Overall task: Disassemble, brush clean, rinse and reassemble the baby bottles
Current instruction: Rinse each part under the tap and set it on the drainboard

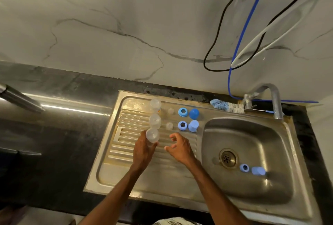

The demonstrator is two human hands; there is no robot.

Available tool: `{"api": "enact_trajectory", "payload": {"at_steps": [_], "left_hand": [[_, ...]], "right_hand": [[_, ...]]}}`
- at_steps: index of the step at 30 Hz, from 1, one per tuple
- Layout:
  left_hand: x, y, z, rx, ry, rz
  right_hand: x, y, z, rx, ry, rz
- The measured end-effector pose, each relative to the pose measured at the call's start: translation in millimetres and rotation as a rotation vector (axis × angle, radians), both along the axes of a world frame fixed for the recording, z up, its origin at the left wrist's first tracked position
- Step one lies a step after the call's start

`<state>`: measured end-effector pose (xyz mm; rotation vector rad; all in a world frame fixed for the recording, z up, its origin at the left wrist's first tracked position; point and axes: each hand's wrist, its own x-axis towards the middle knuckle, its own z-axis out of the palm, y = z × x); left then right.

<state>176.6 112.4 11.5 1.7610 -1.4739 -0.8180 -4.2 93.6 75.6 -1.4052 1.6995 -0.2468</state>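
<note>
My left hand (143,150) grips a clear bottle body (152,135) upright on the ribbed drainboard (126,152). Two more clear bottles (155,105) (155,121) stand in a row behind it. To their right lie two clear teats (170,111) (169,126), two blue collar rings (182,111) (182,125), a dark blue cap (194,113) and a light blue cap (193,126). My right hand (180,147) hovers just right of the held bottle, fingers loosely curled, holding nothing. In the sink basin (252,134) lie a blue ring (244,167) and a light blue cap (258,171).
A blue-and-white bottle brush (226,106) lies on the sink's back rim beside the tap (270,96). The drain (227,158) sits mid-basin. Dark counter (54,143) stretches left of the drainboard. Cables (239,35) hang on the marble wall.
</note>
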Motion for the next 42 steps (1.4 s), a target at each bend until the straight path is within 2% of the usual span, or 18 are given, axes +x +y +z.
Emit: {"api": "enact_trajectory", "payload": {"at_steps": [11, 22, 26, 30, 33, 37, 38, 42], "left_hand": [[1.6, 6.5, 2.8, -0.014, -0.021, 0.066], [-1.4, 11.2, 0.0, 0.067, -0.031, 0.097], [-1.9, 23.7, -6.7, 0.100, -0.162, 0.090], [-26.3, 56.3, 8.0, 0.239, -0.302, 0.152], [-53.3, 77.2, 24.1, 0.227, -0.293, 0.064], [-91.4, 71.3, 32.7, 0.164, -0.297, -0.090], [-104.2, 64.8, 36.4, 0.135, -0.293, -0.139], [-160.3, 44.9, 51.6, 0.031, -0.271, -0.342]], "right_hand": [[-13.6, 3.2, -8.2, 0.015, 0.007, -0.007], [-25.3, 5.0, -11.9, 0.003, 0.005, -0.005], [-27.8, 4.1, -12.2, 0.007, 0.008, -0.011], [-34.5, 4.4, -9.2, -0.013, 0.023, -0.012], [-44.8, 5.0, -0.8, -0.084, 0.035, -0.041], [-63.7, 10.9, 14.4, -0.487, 0.013, -0.242], [-71.2, 12.2, 15.2, -0.537, 0.032, -0.259], [-121.8, 21.5, -4.3, -0.278, 0.040, -0.396]]}}
